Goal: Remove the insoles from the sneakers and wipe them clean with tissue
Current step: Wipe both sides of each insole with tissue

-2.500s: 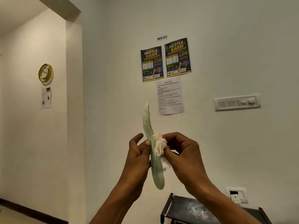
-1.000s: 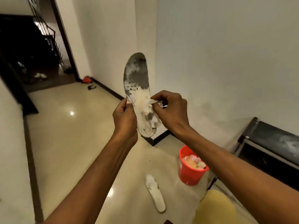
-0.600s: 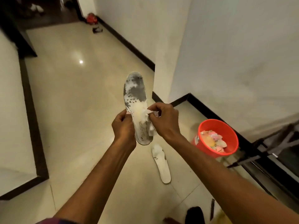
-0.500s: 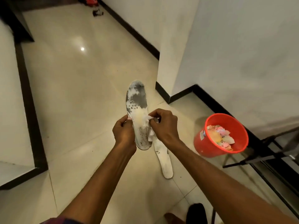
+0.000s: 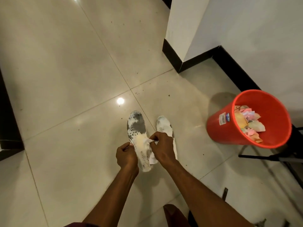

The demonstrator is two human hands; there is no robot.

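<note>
Midway, insole (image 5: pixel 137 128) between both grips.

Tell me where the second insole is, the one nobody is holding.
In the head view the second insole lies on the floor, partly hidden behind the right hand, left of the orange bucket.

Grey-smudged white insole (image 5: pixel 137 131) held up, tissue (image 5: pixel 151 157) pressed on it.
</note>
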